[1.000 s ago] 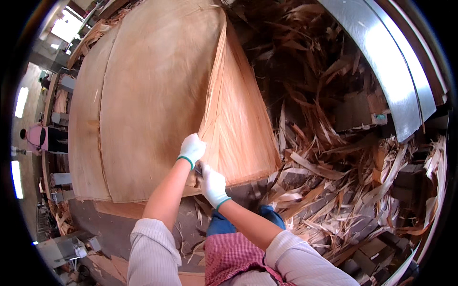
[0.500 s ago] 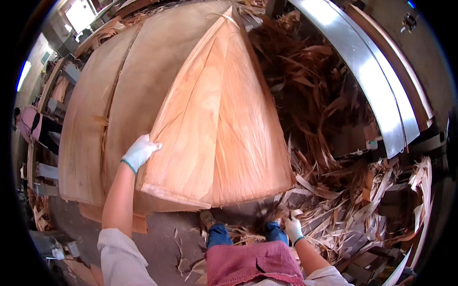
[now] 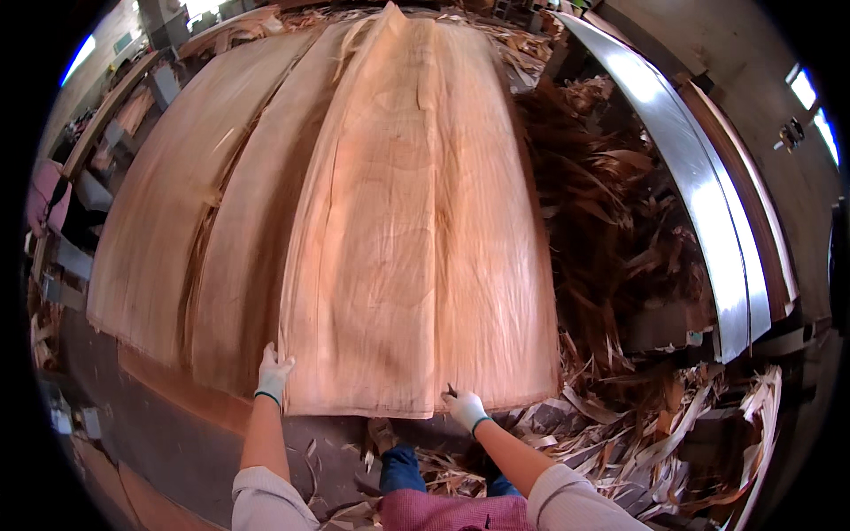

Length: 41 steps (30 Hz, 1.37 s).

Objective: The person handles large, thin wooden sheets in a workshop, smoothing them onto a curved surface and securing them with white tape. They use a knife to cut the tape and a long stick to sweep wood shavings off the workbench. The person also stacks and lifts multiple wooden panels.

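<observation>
A broad, pale-brown wood veneer sheet (image 3: 372,265) lies over the stack before me, with a lengthwise fold or seam right of its middle. My left hand (image 3: 276,373), in a white glove, is at the sheet's near left edge. Its thumb and forefinger are apart, the thumb toward the sheet. My gloved right hand (image 3: 466,411) is at the near edge, just right of the seam. It is closed round a small dark tool (image 3: 452,389) whose tip sticks out past the fingers; its kind is too small to make out.
More veneer sheets (image 3: 177,221) lie to the left, parted by a dark gap. Torn veneer strips (image 3: 611,203) heap up on the right and around my feet. Beyond them runs a long, shiny metal panel (image 3: 691,150). A person in pink (image 3: 49,199) is at the far left.
The top sheet, narrow and peaked at its far end before, now spreads wider and flatter. My left hand has moved nearer and slightly right; my right hand has come up leftward to the near edge.
</observation>
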{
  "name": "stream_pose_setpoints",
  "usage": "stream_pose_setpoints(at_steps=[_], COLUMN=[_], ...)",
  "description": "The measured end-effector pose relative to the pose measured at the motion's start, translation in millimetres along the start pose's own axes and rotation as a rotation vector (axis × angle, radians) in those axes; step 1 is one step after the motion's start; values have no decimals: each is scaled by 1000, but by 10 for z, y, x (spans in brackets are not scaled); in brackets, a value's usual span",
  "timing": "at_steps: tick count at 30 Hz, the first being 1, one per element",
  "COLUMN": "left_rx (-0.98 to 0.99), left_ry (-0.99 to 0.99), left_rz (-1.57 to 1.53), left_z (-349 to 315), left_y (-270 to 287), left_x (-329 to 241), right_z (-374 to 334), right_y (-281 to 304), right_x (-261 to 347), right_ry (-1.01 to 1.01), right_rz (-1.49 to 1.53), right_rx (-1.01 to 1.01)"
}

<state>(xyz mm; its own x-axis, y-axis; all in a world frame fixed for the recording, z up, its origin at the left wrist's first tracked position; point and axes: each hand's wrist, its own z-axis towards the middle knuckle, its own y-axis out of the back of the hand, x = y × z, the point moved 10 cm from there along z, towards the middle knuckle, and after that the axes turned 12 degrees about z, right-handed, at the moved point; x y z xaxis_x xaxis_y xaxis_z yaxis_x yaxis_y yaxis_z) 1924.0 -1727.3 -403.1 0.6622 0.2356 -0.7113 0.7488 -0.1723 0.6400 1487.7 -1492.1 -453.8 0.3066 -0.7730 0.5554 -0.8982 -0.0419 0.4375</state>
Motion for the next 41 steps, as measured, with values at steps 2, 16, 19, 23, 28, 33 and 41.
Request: stream_pose_setpoints(at_steps=[2, 16, 19, 23, 28, 33, 41], left_rx=[-284, 281, 369, 435, 203, 267, 33], left_ry=[-98, 638, 679, 543, 568, 603, 641], left_rz=[226, -24, 16, 90, -344, -486, -1485], left_z=[-120, -3975, -4339, -3763, -3395, -3170, -1882], left_y=[178, -1261, -1376, -1415, -1448, -1259, -706], left_x=[136, 2523, 2505, 2075, 2059, 1345, 1479], right_z=[170, 1156, 813, 829, 609, -116, -1234], right_y=[-68, -706, -930, -773, -788, -635, 194], right_x=[68, -632, -257, -382, 72, 1394, 3240], right_ry=[-8, -26, -14, 85, 132, 324, 134], right_rz=[17, 451, 939, 630, 214, 587, 1090], right_rx=[-43, -46, -71, -216, -259, -76, 349])
